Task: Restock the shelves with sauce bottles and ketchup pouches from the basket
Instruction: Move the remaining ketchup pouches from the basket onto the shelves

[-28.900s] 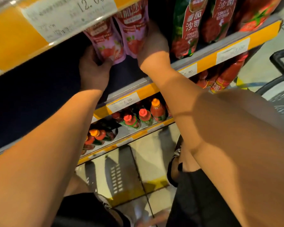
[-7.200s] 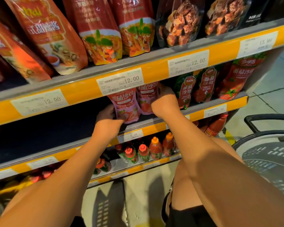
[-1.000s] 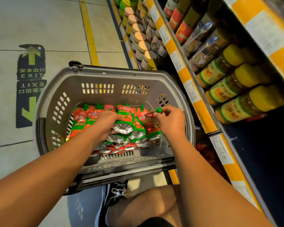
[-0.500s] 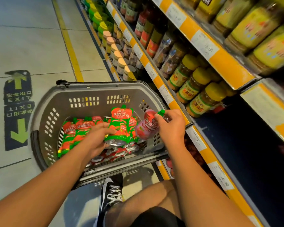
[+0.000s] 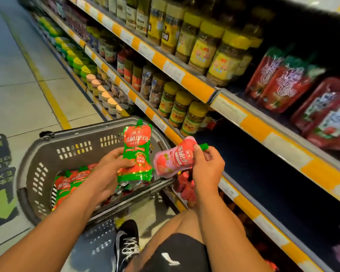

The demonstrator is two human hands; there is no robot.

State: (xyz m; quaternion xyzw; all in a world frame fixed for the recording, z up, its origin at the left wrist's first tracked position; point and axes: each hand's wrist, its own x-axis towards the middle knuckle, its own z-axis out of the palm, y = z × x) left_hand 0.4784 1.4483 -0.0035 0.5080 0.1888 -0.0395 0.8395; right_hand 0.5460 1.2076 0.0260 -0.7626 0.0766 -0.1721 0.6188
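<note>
Shelving [image 5: 232,110] with orange price strips runs along the right, stocked with yellow-lidded jars [image 5: 196,116] and red pouches. Beside it on the floor stands a grey basket [image 5: 47,154] holding more red-and-green pouches [image 5: 67,185]. Above the basket, the left hand [image 5: 110,169] curls its fingers and thumb around an upright green ketchup pouch [image 5: 136,156]. Just beside it, the right hand [image 5: 206,167] pinches a pink ketchup pouch [image 5: 173,158] near its green cap, tilted sideways.
</note>
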